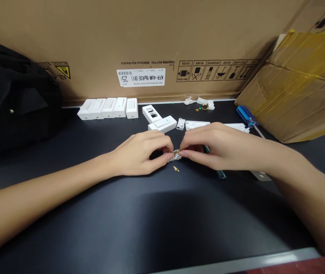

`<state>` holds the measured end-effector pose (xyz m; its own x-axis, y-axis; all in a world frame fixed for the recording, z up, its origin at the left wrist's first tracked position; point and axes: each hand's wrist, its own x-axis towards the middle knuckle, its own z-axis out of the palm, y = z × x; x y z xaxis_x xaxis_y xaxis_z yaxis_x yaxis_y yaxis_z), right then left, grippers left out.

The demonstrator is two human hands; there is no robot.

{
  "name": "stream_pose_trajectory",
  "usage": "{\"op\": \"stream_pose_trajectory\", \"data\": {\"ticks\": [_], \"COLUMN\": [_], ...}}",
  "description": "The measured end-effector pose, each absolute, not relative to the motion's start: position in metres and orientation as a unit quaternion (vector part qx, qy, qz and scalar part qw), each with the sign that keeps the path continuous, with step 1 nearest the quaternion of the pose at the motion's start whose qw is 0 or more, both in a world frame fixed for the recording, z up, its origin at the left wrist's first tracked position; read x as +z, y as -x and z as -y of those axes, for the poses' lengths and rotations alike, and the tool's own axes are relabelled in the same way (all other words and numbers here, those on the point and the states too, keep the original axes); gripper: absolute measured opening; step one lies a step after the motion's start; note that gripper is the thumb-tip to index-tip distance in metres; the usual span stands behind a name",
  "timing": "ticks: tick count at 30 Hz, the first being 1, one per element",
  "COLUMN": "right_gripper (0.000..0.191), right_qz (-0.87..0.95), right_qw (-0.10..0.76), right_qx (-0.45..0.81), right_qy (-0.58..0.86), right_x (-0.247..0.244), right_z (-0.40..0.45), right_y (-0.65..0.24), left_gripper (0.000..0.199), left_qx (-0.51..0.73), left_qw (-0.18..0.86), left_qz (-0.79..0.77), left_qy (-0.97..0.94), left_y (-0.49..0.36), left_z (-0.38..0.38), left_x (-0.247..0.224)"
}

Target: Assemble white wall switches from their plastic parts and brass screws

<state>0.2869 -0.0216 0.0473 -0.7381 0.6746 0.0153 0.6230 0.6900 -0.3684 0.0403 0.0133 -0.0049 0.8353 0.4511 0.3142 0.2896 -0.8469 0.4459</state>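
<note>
My left hand [142, 154] and my right hand [213, 146] meet over the dark tabletop [162, 213]. Their fingertips pinch a small white plastic switch part with a brass contact [176, 154] from both sides, and the fingers hide most of it. A loose brass screw or terminal [176, 169] lies just below my fingertips. Behind my hands lie a white rocker switch [162, 124], an opened white switch housing [152, 113], a small white block [180, 123] and a flat white cover [196, 125]. A teal strip [221, 174] shows under my right palm.
Several white switches [108, 108] stand in a row against a cardboard box [139, 38]. Small white and brass parts [204, 105] lie near it. A blue-handled screwdriver [246, 116] rests by a taped cardboard flap [293, 87]. A black bag [10, 99] sits far left.
</note>
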Motion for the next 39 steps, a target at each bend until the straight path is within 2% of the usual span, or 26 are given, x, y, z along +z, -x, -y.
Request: {"op": "stream_pose_trajectory", "data": {"ticks": [6,10,13,25,32,39], "right_gripper": [0.016,0.019,0.022,0.019,0.02,0.019], "right_qz": [0.922,0.929,0.931,0.935,0.933,0.928], "right_qw": [0.063,0.037,0.02,0.053,0.056,0.068], "right_qx": [0.203,0.188,0.183,0.171,0.185,0.195], "right_qy": [0.323,0.316,0.314,0.308,0.304,0.311], "right_x": [0.0492,0.0457,0.044,0.0425,0.0468,0.0503], "right_z": [0.0315,0.0329,0.032,0.0311,0.0286,0.0301], "right_y": [-0.2814,-0.278,-0.2774,-0.2776,-0.2833,-0.2852], "left_gripper": [0.015,0.039,0.047,0.011,0.019,0.009], "left_qx": [0.187,0.191,0.181,0.192,0.21,0.209], "left_qw": [0.18,0.169,0.169,0.189,0.214,0.191], "left_qz": [-0.223,-0.211,-0.195,-0.229,-0.171,-0.176], "left_qy": [-0.94,-0.944,-0.949,-0.935,-0.939,-0.943], "left_y": [-0.0398,-0.0376,-0.0365,-0.0395,-0.0379,-0.0401], "left_z": [-0.0121,-0.0114,-0.0118,-0.0092,-0.0095,-0.0115], "left_x": [-0.0044,-0.0042,-0.004,-0.003,-0.0027,-0.0038]}}
